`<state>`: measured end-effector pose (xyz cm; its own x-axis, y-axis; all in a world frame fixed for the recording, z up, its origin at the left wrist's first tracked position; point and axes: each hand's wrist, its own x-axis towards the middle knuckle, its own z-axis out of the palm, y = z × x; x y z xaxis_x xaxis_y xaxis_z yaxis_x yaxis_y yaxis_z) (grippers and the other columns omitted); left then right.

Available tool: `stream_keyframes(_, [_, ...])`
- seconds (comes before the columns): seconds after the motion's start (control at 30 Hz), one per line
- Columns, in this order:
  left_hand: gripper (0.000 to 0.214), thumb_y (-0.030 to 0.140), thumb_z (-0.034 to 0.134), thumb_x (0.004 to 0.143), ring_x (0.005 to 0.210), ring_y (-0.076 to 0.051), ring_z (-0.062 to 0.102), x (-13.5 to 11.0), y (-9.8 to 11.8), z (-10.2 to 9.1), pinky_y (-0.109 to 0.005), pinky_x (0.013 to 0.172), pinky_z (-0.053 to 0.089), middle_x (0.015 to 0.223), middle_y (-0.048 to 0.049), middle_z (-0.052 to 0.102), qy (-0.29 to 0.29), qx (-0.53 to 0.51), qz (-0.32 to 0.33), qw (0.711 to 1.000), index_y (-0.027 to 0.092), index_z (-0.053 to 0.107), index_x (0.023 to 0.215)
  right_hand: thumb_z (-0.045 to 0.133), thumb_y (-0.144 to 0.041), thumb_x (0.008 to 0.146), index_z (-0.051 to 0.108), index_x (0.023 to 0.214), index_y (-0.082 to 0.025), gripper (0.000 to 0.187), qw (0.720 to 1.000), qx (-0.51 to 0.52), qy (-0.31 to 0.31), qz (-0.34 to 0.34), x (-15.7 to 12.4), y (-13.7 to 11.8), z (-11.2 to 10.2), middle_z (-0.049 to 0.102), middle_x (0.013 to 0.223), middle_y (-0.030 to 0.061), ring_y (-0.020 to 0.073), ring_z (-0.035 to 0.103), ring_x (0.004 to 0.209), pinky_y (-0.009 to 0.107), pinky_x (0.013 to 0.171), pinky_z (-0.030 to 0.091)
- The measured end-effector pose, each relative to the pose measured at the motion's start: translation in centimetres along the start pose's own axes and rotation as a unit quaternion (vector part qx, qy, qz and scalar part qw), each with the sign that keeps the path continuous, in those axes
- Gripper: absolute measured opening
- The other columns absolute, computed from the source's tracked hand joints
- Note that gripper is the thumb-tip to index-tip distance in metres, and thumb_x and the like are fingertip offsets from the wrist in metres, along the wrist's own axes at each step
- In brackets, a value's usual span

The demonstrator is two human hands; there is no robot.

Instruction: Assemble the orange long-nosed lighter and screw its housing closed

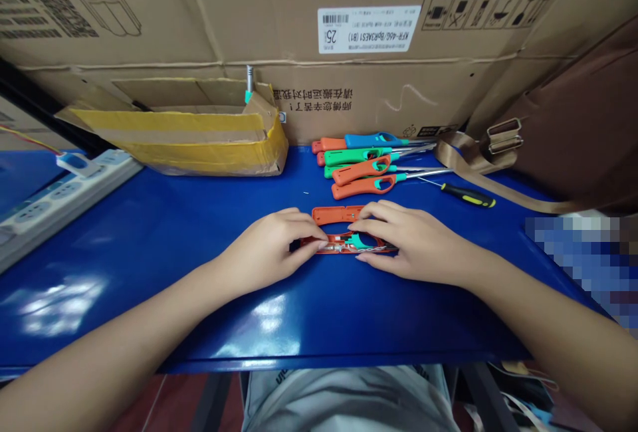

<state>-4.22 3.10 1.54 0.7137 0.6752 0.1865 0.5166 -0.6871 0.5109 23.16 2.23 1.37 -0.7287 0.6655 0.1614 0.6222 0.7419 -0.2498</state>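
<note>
Pinching an opened orange lighter shell point(343, 244) flat, left hand point(269, 249) and right hand point(413, 242) fingers gripped its ends; exposed teal trigger between fingertips looked liable to spring loose under uneven pressure.

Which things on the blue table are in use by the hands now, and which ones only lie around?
In hand:
- left hand and right hand, both on the opened orange lighter
- loose orange shell half, just behind it

Lying about:
- pile of finished lighters
- screwdriver
- taped cardboard box
- power strip
- brown strap
</note>
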Motion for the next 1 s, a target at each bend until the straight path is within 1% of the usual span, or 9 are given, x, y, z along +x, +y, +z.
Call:
stream_keyframes(0.13, [0.013,0.021,0.066,0.097,0.091,-0.016,0.067,0.02,-0.11,0.14,-0.027,0.083,0.048,0.098,-0.0011,0.076,-0.007,-0.054,-0.027,0.998,0.021,0.077,0.104,0.06,-0.033,0.098,0.068,0.118,-0.021,0.025,1.0,0.014,-0.007,0.007,-0.09,0.2,0.02,0.068,0.118,0.0073,0.024,0.065,0.107,0.037,0.083,0.054])
stream_keyframes(0.27, [0.014,0.019,0.069,0.094,0.08,-0.013,0.064,0.07,-0.08,0.3,-0.024,0.073,0.048,0.095,-0.0011,0.074,-0.023,-0.086,-0.074,0.993,0.022,0.078,0.104,0.062,-0.029,0.097,0.069,0.119,-0.022,0.025,0.998,0.053,-0.008,0.024,-0.09,0.42,0.04,0.068,0.119,0.0071,0.0233,0.066,0.106,0.037,0.086,0.054])
stream_keyframes(0.4, [0.016,0.019,0.072,0.089,0.074,-0.012,0.06,0.16,-0.02,0.49,-0.023,0.067,0.046,0.093,-0.0015,0.072,-0.015,-0.1,-0.1,0.99,0.021,0.079,0.103,0.06,-0.026,0.097,0.069,0.121,-0.023,0.026,0.994,0.108,-0.022,0.026,-0.03,0.61,-0.23,0.068,0.123,0.0068,0.0211,0.067,0.107,0.035,0.089,0.054])
stream_keyframes(0.53, [0.017,0.025,0.067,0.094,0.076,-0.013,0.063,0.17,0.1,0.44,-0.024,0.068,0.048,0.093,-0.0027,0.071,-0.012,-0.1,-0.089,0.991,0.023,0.08,0.104,0.06,-0.025,0.097,0.07,0.12,-0.021,0.026,0.993,0.119,-0.013,0.013,-0.14,0.84,-0.51,0.068,0.127,0.0077,0.021,0.065,0.117,0.034,0.1,0.052])
stream_keyframes(0.6, [0.018,0.026,0.065,0.096,0.079,-0.014,0.065,0.13,0.1,0.43,-0.025,0.072,0.05,0.094,-0.0032,0.072,-0.005,-0.1,-0.08,0.992,0.023,0.08,0.105,0.06,-0.026,0.097,0.07,0.119,-0.021,0.025,0.994,0.113,-0.008,0.011,-0.22,0.89,-0.56,0.069,0.128,0.0084,0.0214,0.065,0.118,0.035,0.101,0.051])
stream_keyframes(0.8, [0.017,0.023,0.068,0.095,0.082,-0.015,0.068,0.0,-0.11,0.5,-0.026,0.074,0.052,0.095,-0.003,0.074,0.015,-0.112,-0.06,0.992,0.024,0.081,0.106,0.059,-0.024,0.097,0.071,0.117,-0.021,0.024,0.996,0.089,-0.008,0.001,-0.27,0.7,-0.69,0.07,0.125,0.0087,0.0225,0.067,0.115,0.037,0.097,0.053])
stream_keyframes(1.0, [0.017,0.024,0.067,0.096,0.084,-0.015,0.067,-0.04,-0.16,0.43,-0.026,0.076,0.052,0.092,-0.0034,0.071,0.002,-0.055,-0.034,0.998,0.025,0.082,0.105,0.06,-0.02,0.095,0.07,0.116,-0.023,0.023,0.996,0.09,-0.016,0.024,-0.07,0.27,-0.6,0.071,0.118,0.007,0.0225,0.068,0.108,0.034,0.087,0.055])
